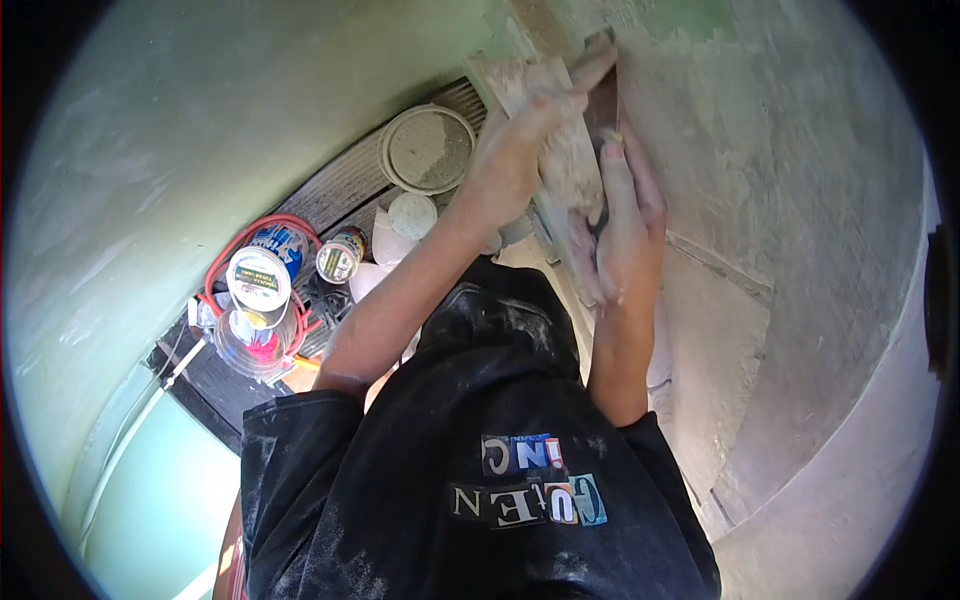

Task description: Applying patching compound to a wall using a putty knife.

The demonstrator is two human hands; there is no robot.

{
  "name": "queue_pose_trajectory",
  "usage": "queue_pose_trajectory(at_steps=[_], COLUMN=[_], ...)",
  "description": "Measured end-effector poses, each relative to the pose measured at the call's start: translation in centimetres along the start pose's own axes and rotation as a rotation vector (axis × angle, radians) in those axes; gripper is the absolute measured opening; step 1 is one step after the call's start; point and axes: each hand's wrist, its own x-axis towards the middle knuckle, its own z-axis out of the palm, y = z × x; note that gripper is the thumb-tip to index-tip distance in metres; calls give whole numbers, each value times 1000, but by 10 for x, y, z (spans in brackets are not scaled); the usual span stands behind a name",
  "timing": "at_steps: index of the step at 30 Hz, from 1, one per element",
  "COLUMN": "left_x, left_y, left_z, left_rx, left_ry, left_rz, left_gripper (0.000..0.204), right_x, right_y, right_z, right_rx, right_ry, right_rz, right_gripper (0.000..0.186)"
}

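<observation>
Both hands rest on a long, dust-covered wooden float (pixel 568 165) pressed against a grey-green plastered wall (pixel 800 200). My left hand (pixel 515 150) grips the float's upper part, fingers stretched toward its top end. Lower down, my right hand (pixel 628 225) lies flat along the float's right edge, fingers pointing up, against the wall. Both hands and forearms are coated in pale dust. My black printed shirt (pixel 480 450) fills the lower middle of the view.
Below on dark floor planks (pixel 340 180) lie a round pale bucket lid (pixel 428 148), a smaller white lid (pixel 412 215), a small tin (pixel 340 258) and a clear bucket with a red handle (pixel 260 300) holding containers. A green wall (pixel 150 150) curves along the left.
</observation>
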Motion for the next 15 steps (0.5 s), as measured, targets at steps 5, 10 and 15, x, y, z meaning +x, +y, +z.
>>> queue_pose_trajectory(at_steps=[5,10,15], left_x=[-8,2,-5], left_y=[-15,-13,-22], left_z=[-1,-6,-3], left_rx=[123,-80,64], left_ry=[-51,24,-31], left_rz=[35,67,109], left_gripper=[60,54,53], right_x=[-12,-2,-11], right_y=[1,-3,-2], right_z=[-15,0,-11], right_rx=[-31,-30,-57], right_ry=[5,51,73], right_rz=[15,34,34], right_gripper=[44,41,41])
